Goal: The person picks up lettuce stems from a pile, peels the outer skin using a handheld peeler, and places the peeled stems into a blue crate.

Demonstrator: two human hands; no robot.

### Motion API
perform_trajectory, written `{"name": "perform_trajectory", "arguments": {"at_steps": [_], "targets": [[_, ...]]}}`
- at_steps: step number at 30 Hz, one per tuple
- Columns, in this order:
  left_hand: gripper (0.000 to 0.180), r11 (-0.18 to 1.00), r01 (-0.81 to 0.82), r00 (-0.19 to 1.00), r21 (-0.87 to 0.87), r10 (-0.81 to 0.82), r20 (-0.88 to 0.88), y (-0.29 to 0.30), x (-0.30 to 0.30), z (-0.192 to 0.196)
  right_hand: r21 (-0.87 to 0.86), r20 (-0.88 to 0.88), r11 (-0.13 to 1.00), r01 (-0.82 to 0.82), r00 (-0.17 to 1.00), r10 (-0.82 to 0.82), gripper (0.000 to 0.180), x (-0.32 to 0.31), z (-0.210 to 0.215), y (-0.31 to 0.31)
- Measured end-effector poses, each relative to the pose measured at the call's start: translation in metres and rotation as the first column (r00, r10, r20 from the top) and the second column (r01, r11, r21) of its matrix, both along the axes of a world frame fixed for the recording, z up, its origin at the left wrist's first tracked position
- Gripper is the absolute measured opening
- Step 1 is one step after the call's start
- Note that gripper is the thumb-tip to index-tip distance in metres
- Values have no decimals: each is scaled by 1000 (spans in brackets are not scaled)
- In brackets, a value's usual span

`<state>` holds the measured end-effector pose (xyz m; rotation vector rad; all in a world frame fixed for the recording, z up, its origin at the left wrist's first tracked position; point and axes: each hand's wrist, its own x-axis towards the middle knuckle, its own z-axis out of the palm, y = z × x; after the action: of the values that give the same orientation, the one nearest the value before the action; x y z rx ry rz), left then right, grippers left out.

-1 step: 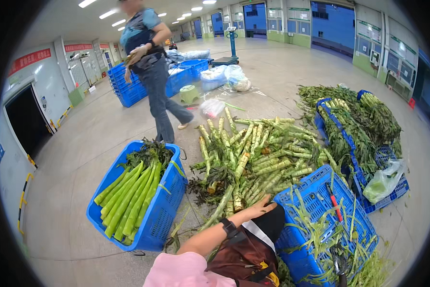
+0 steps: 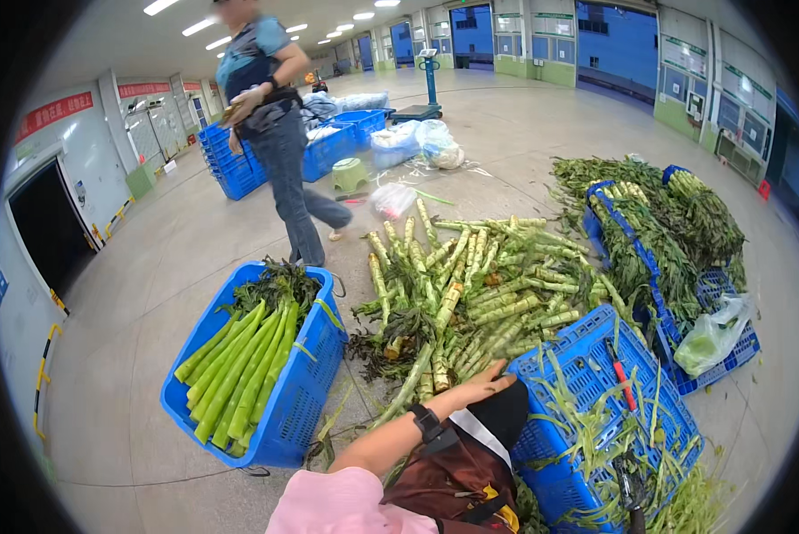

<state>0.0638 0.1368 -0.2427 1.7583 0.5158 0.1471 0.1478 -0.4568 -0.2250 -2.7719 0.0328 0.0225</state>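
One broad hall surrounds a smooth grey floor crossed by thin joint lines. White walls and a dark doorway stand to the left; lights shine in rows overhead, and a tall blue opening shows at the far right. Beyond the heap, a co-worker is mid-stride near a green stool.

Ridged, pale green stalks with brownish ends lie heaped on the floor, just ahead of the left hand. That hand rests on a dark-clothed knee, fingers loosely extended, with nothing seen in its grasp. The right hand is out of view, so its state cannot be told.

Peeled stalks, smooth, glossy and tapering, lie side by side in a slotted blue plastic crate, crinkled dark leaves at their far end. Thin, curling peelings litter another crate.
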Motion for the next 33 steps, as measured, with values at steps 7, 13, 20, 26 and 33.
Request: {"name": "perform_trajectory", "arguments": {"at_steps": [7, 13, 20, 26, 33], "targets": [[80, 974, 72, 941, -214, 5, 339, 29, 19, 69, -166, -105, 976, 142, 982, -160, 62, -51, 14, -7], [81, 768, 197, 975, 609, -86, -207, -6, 49, 59, -26, -54, 998, 51, 997, -52, 55, -52, -11, -26], [77, 947, 277, 960, -162, -265, 91, -1, 86, 44, 718, -159, 682, 140, 987, -35, 48, -59, 60, -90], [76, 317, 365, 927, 875, -209, -311, -29, 96, 20, 67, -92, 965, 253, 965, -246, 51, -68, 1, -38], [60, 337, 483, 871, 808, -281, -404, -8, 66, 23, -336, 55, 870, -360, 915, 400, 50, -93, 20, -29]]}}
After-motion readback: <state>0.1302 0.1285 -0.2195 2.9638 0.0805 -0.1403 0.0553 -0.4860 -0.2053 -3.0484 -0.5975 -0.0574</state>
